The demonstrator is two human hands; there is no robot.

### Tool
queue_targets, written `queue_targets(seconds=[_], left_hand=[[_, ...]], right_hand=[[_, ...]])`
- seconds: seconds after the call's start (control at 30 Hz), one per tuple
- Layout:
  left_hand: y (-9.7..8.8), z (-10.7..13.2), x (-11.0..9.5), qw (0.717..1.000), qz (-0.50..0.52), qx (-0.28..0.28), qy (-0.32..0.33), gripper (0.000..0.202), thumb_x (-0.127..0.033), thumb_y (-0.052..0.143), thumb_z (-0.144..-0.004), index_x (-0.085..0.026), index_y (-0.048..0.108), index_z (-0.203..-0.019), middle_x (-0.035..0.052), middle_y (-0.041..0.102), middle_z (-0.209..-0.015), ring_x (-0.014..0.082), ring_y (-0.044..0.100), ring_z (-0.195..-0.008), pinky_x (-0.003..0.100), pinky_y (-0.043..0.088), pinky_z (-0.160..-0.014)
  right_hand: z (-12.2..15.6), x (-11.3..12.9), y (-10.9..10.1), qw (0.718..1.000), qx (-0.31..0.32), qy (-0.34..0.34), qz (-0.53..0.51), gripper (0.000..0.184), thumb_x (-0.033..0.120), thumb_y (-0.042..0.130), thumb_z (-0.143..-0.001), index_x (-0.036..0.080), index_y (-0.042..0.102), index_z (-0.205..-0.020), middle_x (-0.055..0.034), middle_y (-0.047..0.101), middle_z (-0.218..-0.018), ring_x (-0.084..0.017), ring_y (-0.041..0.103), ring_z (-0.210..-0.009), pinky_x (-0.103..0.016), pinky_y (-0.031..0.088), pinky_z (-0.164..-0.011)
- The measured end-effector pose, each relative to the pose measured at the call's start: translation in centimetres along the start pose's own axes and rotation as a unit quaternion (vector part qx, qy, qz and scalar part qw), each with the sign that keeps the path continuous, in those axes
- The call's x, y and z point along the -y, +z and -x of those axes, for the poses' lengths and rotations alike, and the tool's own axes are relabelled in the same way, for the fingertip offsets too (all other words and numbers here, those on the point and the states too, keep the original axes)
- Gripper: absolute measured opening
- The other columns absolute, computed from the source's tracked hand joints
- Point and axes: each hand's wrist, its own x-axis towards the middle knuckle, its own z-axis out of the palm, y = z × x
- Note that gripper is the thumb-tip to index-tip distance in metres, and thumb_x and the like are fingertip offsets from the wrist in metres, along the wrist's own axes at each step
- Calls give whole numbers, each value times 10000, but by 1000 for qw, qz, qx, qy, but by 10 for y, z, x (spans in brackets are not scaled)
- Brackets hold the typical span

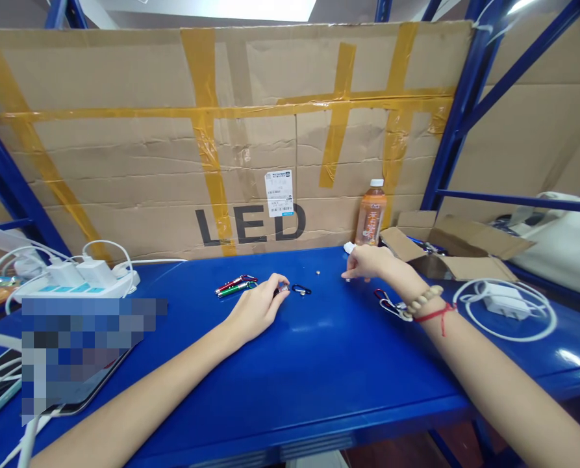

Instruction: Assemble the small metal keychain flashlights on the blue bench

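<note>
My left hand (260, 304) is closed in a pinch on a small dark-and-silver piece (282, 290), mostly covered by the fingers. Just right of it lies a black carabiner (301, 290). To its left, two slim tubes with carabiners, one red (230, 284) and one green (233, 290), lie side by side. My right hand (367, 261) reaches low over the table near the bottle, thumb and fingers together; a tiny shiny bit shows at the fingertips, too small to name. Between the hands rests a small round metal disc (317, 272). Red and silver carabiners (390, 304) lie under my right wrist.
A drink bottle (371, 214) stands against the cardboard (251, 149) behind the blue table (290, 377). An open carton (469, 257) and a white charger with cable (504, 301) are at right. At left are a power strip (75, 286), cables and a blurred-out tablet (89, 383).
</note>
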Motion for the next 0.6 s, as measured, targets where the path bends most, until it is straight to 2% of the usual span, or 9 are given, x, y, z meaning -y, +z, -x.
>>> queue_targets(seconds=[0.1,0.2,0.3,0.37,0.47,0.6], left_hand=[[-1,0,-2,1000,-8,-4,-5,193,-316,327,-913,-214,425,-1044,35,633,-892,192,630,-785,291,474,-659],[-2,0,-3,1000,-11,-4,-8,189,-318,325,-913,-215,419,-1041,28,632,-874,189,630,-779,281,467,-644],[-3,0,-3,1000,-14,-3,-8,183,-317,321,-913,-219,418,-1034,24,633,-873,186,629,-772,281,463,-649],[-2,0,-2,1000,-12,-4,-7,186,-321,320,-912,-221,416,-1036,23,634,-875,186,628,-773,280,462,-651],[-2,0,-3,1000,-7,-4,-6,192,-326,318,-910,-221,417,-1037,21,635,-873,184,628,-770,280,463,-654],[-3,0,-4,1000,-7,-1,-10,196,-322,315,-907,-217,423,-1033,20,635,-852,185,629,-760,284,462,-659]], right_hand=[[-2,-3,3,997,-45,34,53,150,262,682,-665,193,705,-795,-82,701,-789,-211,646,-757,-262,400,-615],[-5,-7,2,988,-138,45,52,220,230,594,-733,216,689,-931,-95,679,-975,-246,620,-913,-293,415,-682],[-7,-14,-1,968,-241,70,-3,266,239,487,-805,248,668,-999,-74,678,-988,-237,616,-923,-297,429,-690],[-8,-18,-3,955,-279,94,-32,268,243,479,-809,262,672,-995,-67,681,-976,-243,615,-922,-303,437,-695],[-11,-27,-1,953,-276,122,-43,251,242,499,-799,262,690,-961,-82,681,-959,-256,612,-926,-314,446,-706],[-23,-40,11,966,-221,124,-50,254,190,506,-784,240,699,-942,-90,671,-999,-257,604,-956,-317,458,-736]])
